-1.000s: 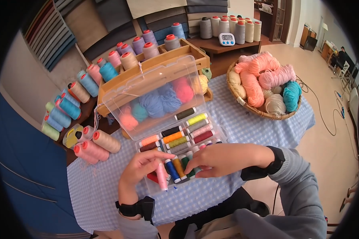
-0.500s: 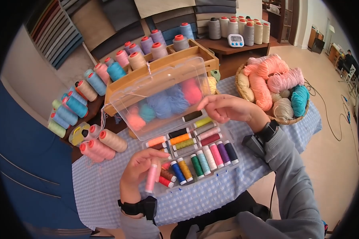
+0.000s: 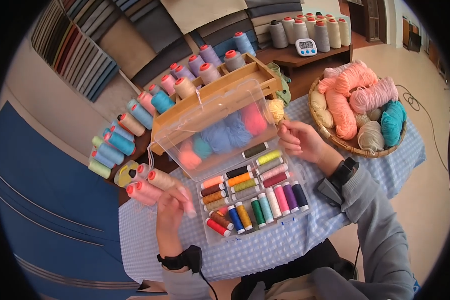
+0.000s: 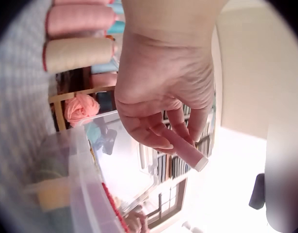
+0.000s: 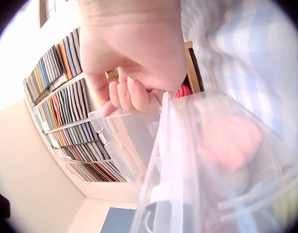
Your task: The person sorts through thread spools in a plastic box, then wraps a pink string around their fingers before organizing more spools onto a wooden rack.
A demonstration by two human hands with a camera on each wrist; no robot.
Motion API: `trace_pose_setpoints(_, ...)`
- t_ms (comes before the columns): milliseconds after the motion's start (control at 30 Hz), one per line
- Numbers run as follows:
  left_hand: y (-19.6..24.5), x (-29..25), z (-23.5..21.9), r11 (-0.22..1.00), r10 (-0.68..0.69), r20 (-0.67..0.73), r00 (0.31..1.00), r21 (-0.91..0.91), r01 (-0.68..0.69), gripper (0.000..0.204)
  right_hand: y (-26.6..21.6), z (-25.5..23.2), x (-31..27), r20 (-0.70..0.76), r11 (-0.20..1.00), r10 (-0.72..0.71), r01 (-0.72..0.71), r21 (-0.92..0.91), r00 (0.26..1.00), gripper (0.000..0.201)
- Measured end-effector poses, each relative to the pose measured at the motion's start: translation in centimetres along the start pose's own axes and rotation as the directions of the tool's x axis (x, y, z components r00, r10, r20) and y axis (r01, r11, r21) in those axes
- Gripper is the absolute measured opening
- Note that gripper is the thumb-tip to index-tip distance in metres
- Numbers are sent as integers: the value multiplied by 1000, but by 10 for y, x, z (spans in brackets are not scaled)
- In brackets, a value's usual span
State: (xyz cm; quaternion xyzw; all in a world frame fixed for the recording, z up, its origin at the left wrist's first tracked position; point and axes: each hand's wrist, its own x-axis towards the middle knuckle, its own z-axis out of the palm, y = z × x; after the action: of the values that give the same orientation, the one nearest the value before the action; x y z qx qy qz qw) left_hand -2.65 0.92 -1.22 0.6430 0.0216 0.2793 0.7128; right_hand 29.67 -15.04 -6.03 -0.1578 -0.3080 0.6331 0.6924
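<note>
My left hand is raised at the left of an opened clear plastic case, pinching a small pink thread spool between its fingers. One white end of the spool points away from the palm in the left wrist view. My right hand hovers at the right of the raised clear lid. Its fingers are loosely curled, with fingertips right at the lid's edge in the right wrist view. Inside the case lie several thread spools in many colours, among them a red spool and a green spool.
Behind the lid stands a wooden rack with large thread cones. A yarn basket sits at the right. More pink cones stand left of the case on the checked cloth. A digital timer is at the back.
My right hand has gone from the spools in the case up to the lid's right side. The left hand, still holding the pink spool, has moved off the case to the left. The view has turned.
</note>
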Motion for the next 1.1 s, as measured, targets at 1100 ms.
trace_pose_setpoints(1100,18,-12,94,-331,-172,585,792,723,-606,28,5,-15,5,-247,984,-175,163,-67,953,20)
